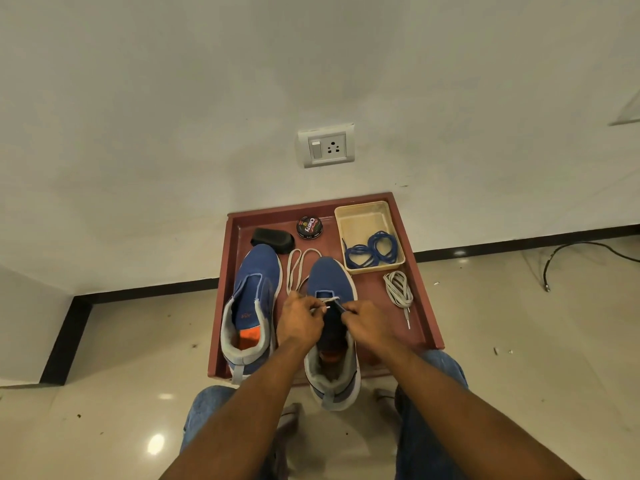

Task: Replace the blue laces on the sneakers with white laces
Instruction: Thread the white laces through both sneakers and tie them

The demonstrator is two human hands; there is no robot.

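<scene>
A flat white fabric lace [297, 268] runs across the lowest eyelets of the blue knit sneaker with a grey collar [329, 282] that lies between the two hands. The left hand [300, 318] pinches one end of this lace between thumb and fingertips, the plastic tip pointing toward the right hand [367, 325]. The right hand's fingers are closed at the sneaker's right eyelet edge, seemingly gripping the lace or the eyelet flap there; the fingers hide which. Beyond the left hand, the slack of the white lace trails in a long loop on the reddish-brown tray with raised edges [431, 317], between the two shoes.

To the left of the left hand lies the second blue knit sneaker with an orange insole patch [254, 299], unlaced, its toe pointing away from the person. To the right of the right hand, a bundled second white lace [399, 289] rests on the tray. Beyond the right hand, a shallow cream plastic basket [360, 221] holds the coiled blue laces [375, 249]. Further out, beyond both hands, sit a round black shoe polish tin [310, 227] and a black rounded brush-like object [272, 240], just past the unlaced sneaker's toe.

The tray stands against a pale wall [173, 116] carrying a white switch-and-socket plate [326, 146]. Below the forearms, blue denim knees [207, 407] rest above a glossy beige tiled floor [114, 358].
</scene>
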